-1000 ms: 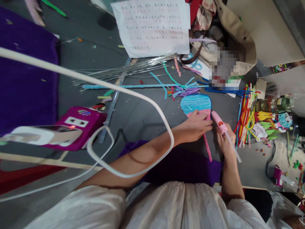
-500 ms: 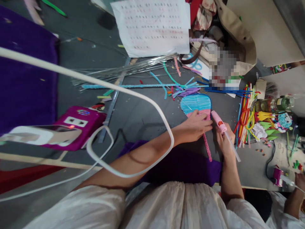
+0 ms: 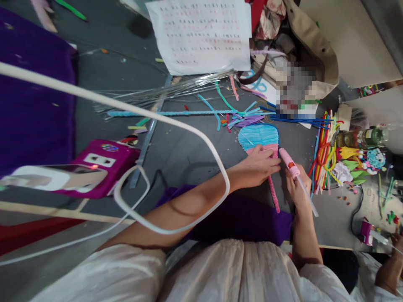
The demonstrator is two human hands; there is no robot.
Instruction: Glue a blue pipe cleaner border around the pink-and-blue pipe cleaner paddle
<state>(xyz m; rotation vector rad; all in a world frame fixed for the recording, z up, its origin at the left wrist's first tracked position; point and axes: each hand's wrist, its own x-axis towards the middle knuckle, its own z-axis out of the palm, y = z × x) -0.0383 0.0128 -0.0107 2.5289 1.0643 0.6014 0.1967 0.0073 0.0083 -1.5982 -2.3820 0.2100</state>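
the right grip (image 3: 297, 184) is closed around a pink glue gun (image 3: 292, 168), a clear glue stick (image 3: 307, 195) jutting from its back end toward the person. the gun's nozzle points at the dark blue edging on the right side of the fan (image 3: 258, 133); whether it touches is too small to tell. the left grip (image 3: 262, 168) lies over the fan's pink lower part, fingers bent; whether they pinch it or only press cannot be told. the fan lies flat on the gray surface (image 3: 185, 151), blue at its far end, its pink handle (image 3: 273, 197) running back toward the person between the two forearms.

just beyond the fan are blue and purple scraps (image 3: 248, 121), with a long blue twist (image 3: 195, 113) reaching left from them and dark blue stems (image 3: 302, 120) to the right. farther off lie thin wires (image 3: 176, 90) and a written sheet (image 3: 201, 37), with a beige bag (image 3: 327, 50) to its right. right of the right grip is a bundle of colored stems (image 3: 323, 155), then a glass bottle (image 3: 362, 137). a white cable (image 3: 195, 130) loops across the view above the left forearm, near a magenta box (image 3: 103, 161). at the lower right, a co-worker's arm (image 3: 388, 270) shows.
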